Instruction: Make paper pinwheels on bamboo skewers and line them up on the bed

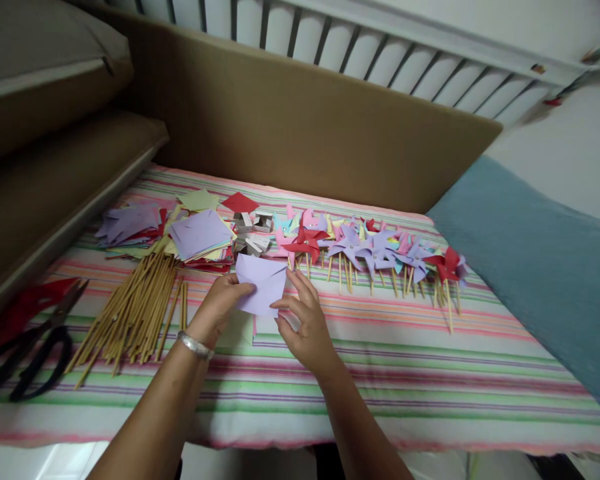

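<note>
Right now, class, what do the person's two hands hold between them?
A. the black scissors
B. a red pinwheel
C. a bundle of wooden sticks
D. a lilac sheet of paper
D: the left hand and the right hand both pinch the lilac sheet of paper with their fingers, above the striped cloth.

Two hands show, the left hand (220,301) and the right hand (305,327), with one lilac paper sheet (263,283) between them. One pair of scissors (35,347) lies by one bundle of wooden sticks (135,307). The finished pinwheels (375,253) overlap too much to count exactly; well over a dozen. One silver bangle (195,345).
</note>
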Demonstrator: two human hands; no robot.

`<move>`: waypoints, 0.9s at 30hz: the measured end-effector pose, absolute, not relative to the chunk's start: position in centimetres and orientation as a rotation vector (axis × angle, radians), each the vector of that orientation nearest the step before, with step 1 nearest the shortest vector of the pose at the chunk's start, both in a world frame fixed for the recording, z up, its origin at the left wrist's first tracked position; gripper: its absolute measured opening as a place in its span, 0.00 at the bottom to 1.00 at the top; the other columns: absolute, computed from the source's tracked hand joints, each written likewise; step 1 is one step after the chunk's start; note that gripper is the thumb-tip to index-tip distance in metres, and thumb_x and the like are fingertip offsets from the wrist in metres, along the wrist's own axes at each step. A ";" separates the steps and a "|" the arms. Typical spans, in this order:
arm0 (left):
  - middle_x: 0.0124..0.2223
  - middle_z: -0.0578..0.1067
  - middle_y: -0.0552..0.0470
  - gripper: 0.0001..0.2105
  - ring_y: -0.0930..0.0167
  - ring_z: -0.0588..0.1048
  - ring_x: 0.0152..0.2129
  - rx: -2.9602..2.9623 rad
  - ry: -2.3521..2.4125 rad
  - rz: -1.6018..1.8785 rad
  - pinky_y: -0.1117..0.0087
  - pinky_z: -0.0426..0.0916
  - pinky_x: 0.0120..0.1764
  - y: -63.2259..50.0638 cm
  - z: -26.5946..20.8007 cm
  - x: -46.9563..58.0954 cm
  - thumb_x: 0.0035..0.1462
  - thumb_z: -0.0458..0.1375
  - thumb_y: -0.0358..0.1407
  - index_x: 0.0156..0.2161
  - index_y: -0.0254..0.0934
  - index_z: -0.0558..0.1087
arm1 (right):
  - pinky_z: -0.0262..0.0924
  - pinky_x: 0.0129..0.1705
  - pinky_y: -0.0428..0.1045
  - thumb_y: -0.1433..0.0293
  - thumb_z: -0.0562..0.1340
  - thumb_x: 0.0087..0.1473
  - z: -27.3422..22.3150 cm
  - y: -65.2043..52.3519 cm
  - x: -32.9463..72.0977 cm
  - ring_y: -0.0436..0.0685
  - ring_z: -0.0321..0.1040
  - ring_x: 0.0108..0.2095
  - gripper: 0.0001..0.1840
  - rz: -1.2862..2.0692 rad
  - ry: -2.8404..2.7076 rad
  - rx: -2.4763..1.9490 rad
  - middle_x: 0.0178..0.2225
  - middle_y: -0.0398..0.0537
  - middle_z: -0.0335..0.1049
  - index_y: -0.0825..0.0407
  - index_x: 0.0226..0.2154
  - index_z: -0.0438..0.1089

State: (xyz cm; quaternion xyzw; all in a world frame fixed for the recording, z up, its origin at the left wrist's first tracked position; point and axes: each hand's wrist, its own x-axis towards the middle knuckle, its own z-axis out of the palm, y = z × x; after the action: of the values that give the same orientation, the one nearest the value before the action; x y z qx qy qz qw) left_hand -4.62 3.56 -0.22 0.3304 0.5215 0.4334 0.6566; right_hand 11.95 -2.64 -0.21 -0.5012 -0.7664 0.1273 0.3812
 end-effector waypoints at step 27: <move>0.21 0.73 0.54 0.08 0.75 0.67 0.17 0.905 1.081 0.875 0.74 0.58 0.23 2.5 -0.4 -3.0 0.34 0.62 0.32 0.25 0.30 0.73 | 0.40 0.59 0.64 0.71 0.63 0.46 -0.9 -1.8 11.9 0.62 0.37 0.63 0.03 0.550 -1.600 -1.422 0.58 0.47 0.55 0.48 0.26 0.73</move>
State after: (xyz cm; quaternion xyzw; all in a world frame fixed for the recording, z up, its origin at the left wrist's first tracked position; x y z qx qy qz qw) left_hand -2.95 2.52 -0.38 0.4023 0.4807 0.3891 0.6750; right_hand 11.93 -1.84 -0.88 -0.5747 -0.6468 0.2223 0.4493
